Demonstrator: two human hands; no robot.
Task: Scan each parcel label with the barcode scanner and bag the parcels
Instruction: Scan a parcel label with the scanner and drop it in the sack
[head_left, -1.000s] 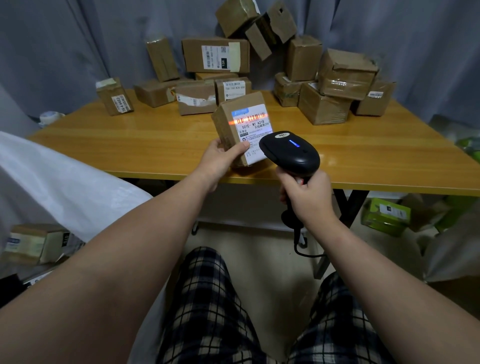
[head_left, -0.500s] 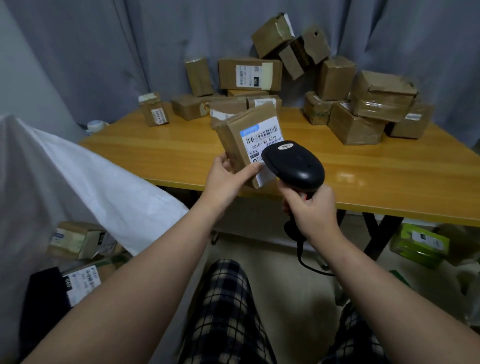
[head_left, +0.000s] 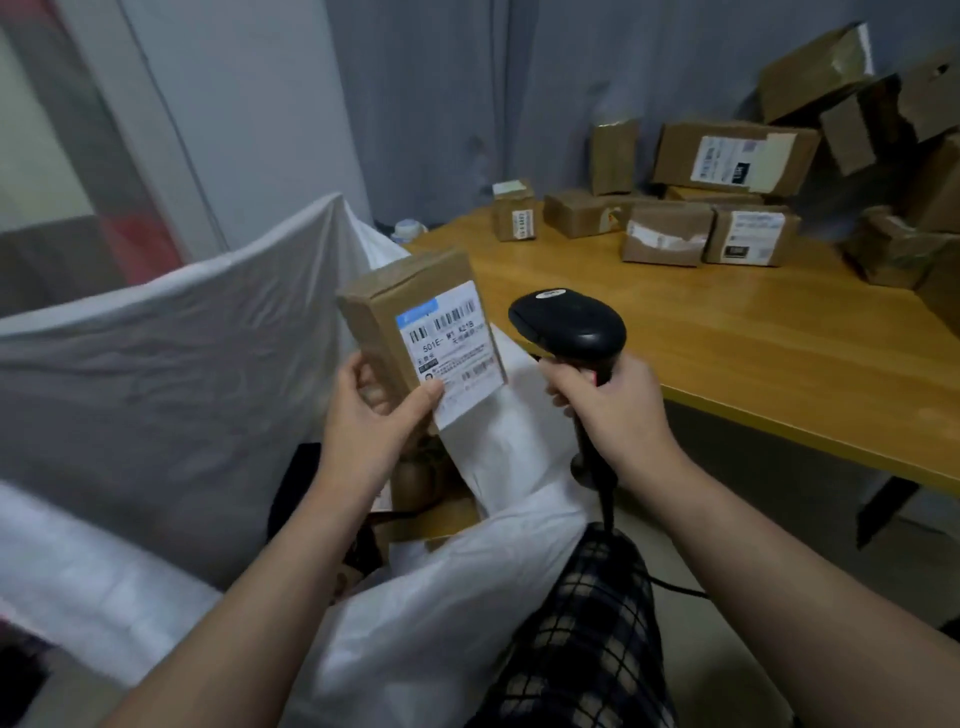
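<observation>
Held parcel: a small brown cardboard parcel (head_left: 395, 312), taped shut, stands nearly upright and leans a little to the left. It is in the air above the open mouth of the bag, left of the table's near corner, touching neither.
Label: a white printed shipping label (head_left: 460, 348) with a blue strip at its top and several barcodes covers the face turned towards the camera. Its lower corner reaches past the box's edge.
Left hand: the left hand (head_left: 374, 415) grips the parcel at its lower left corner. The thumb lies flat on the label's bottom corner and the fingers curl round the narrow side to the back.
Right hand: the right hand (head_left: 615, 410) is closed in a full fist round the handle of a black handheld barcode scanner (head_left: 569, 325). Whether a finger is on the trigger cannot be told.
Scanner: its rounded head stands above the fist, just beside the parcel's right edge, with a small gap between them.
Cable: a black cable (head_left: 607, 499) drops from the handle's base towards the lap.
Bag: a large white woven sack (head_left: 171, 364) stands open at the person's left, beside the table. Brown boxes (head_left: 431, 493) lie inside it, below the held parcel.
Table: a yellow wooden table (head_left: 753, 353) carries a heap of brown cardboard parcels (head_left: 727, 161) along its far side against a grey curtain (head_left: 519, 78), several showing white labels.
Lap: dark plaid trousers (head_left: 587, 649) fill the lower middle.
</observation>
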